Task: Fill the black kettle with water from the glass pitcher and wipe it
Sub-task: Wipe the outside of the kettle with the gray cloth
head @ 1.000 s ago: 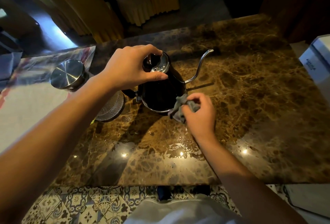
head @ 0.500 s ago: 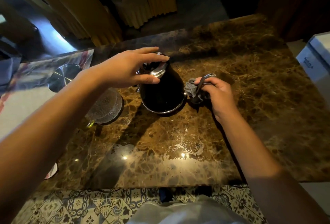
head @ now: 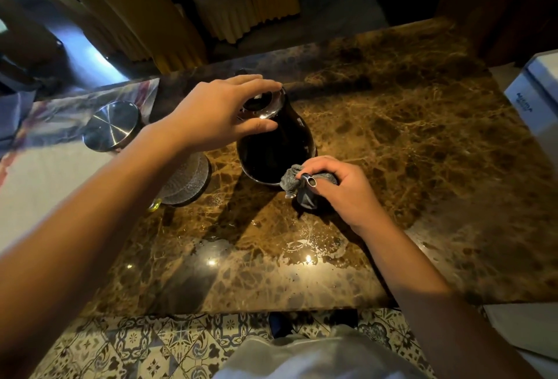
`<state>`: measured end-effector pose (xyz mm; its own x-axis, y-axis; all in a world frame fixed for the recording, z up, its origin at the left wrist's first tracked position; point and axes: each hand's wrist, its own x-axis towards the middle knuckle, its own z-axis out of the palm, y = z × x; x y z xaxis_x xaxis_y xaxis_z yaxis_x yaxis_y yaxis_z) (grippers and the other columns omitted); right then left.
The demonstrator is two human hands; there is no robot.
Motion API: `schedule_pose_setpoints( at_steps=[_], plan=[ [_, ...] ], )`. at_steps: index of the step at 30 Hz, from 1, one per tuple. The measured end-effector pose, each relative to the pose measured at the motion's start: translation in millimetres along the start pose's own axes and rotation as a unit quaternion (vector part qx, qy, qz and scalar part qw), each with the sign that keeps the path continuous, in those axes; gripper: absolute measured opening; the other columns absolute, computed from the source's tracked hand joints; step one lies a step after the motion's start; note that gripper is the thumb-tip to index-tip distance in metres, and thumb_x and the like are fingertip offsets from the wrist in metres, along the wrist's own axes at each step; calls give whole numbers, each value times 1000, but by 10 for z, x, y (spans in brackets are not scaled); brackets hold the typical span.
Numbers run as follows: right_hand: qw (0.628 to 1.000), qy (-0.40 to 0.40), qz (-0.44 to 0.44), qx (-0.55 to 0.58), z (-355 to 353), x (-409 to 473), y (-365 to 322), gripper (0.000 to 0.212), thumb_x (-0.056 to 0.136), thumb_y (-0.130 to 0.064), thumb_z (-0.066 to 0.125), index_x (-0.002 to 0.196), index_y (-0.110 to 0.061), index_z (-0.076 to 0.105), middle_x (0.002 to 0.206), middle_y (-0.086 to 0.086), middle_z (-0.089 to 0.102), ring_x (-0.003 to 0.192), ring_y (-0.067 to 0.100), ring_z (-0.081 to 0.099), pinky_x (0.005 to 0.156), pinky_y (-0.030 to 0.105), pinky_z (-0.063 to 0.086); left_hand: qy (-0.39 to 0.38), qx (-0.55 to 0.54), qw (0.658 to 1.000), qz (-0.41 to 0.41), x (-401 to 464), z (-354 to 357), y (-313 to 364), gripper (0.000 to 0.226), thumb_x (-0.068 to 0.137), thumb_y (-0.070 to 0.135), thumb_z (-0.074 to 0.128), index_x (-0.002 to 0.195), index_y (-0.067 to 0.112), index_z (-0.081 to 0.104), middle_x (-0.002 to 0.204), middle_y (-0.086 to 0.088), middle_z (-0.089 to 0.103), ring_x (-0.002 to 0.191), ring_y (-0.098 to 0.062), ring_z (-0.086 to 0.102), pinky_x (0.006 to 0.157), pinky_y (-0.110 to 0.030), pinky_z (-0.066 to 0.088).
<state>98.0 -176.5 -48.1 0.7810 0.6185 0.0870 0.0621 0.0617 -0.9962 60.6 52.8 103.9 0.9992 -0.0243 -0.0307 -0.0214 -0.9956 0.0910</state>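
Note:
The black kettle point(head: 273, 149) stands on the brown marble counter point(head: 407, 149), its thin metal spout now pointing toward me. My left hand point(head: 217, 112) grips the kettle's shiny lid from above. My right hand point(head: 341, 185) holds a small grey cloth point(head: 297, 188) wrapped around the spout, whose open tip point(head: 311, 180) pokes out between my fingers. The glass pitcher point(head: 184, 179), ribbed and with a round steel lid point(head: 111, 126), stands just left of the kettle, partly hidden by my left forearm.
A wet patch point(head: 305, 242) shines on the counter in front of the kettle. A white box point(head: 534, 106) sits at the right edge. A pale mat point(head: 39, 179) covers the left side. Yellow-covered chairs point(head: 157, 16) stand behind the counter.
The kettle has been turned so its spout swung from the far right round toward me. My right hand followed with the cloth, from the kettle's base to the spout.

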Motion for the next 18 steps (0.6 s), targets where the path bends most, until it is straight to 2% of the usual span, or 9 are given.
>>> schedule_pose_setpoints(
  at_steps=[3,5,6,8,10,12,14,18],
  plan=[
    [997,-71,11,-23,-99,5,-96,25,84,10,72,91,-13,79,104,1,75,101,10,71,92,17,50,-5,-8,1000,5,-37,-2,16,68,87,67,54,149,42,41,161,7,38,109,-19,67,83,-31,42],
    [995,-89,24,-27,-148,4,-159,25,84,6,76,90,-18,80,99,-1,78,97,8,73,89,17,52,-15,-10,1000,12,-79,12,44,65,89,64,56,149,43,41,162,8,35,98,-14,68,81,-29,42],
    [997,-68,28,-18,-165,7,-193,25,84,4,77,89,-20,80,97,-3,79,95,7,73,86,18,53,-19,-15,1000,13,-97,18,53,65,90,63,56,149,43,41,163,9,34,95,-11,66,81,-29,42],
    [999,23,38,17,-198,52,-272,25,84,-1,78,91,-25,79,96,-10,79,92,6,73,82,22,57,-19,-35,999,13,-112,22,54,63,90,62,59,148,44,43,162,10,35,90,-6,62,82,-30,43],
    [992,109,36,49,-228,147,-371,23,85,-5,78,95,-25,77,100,-9,78,96,9,73,82,30,61,-13,-55,998,16,-112,18,36,61,89,61,61,145,44,45,161,10,37,88,-5,61,84,-33,47],
    [989,128,20,76,-235,260,-472,26,85,-5,78,106,-19,76,108,-2,77,103,18,74,87,40,62,-10,-66,998,23,-105,15,11,60,88,61,61,144,45,46,160,11,38,97,-5,61,88,-36,48],
    [988,123,5,90,-182,358,-538,34,85,-5,78,117,-18,74,114,3,76,107,22,73,90,42,61,-12,-85,996,27,-100,14,-26,61,87,61,62,143,44,48,160,12,38,108,-4,56,92,-35,47],
    [988,143,-56,-2,-1,459,-529,38,87,-6,76,124,-14,72,121,-1,74,115,12,69,101,39,56,-15,-120,992,24,-105,16,-85,64,83,63,65,142,44,50,159,15,38,142,-13,44,108,-49,46]
  ],
)
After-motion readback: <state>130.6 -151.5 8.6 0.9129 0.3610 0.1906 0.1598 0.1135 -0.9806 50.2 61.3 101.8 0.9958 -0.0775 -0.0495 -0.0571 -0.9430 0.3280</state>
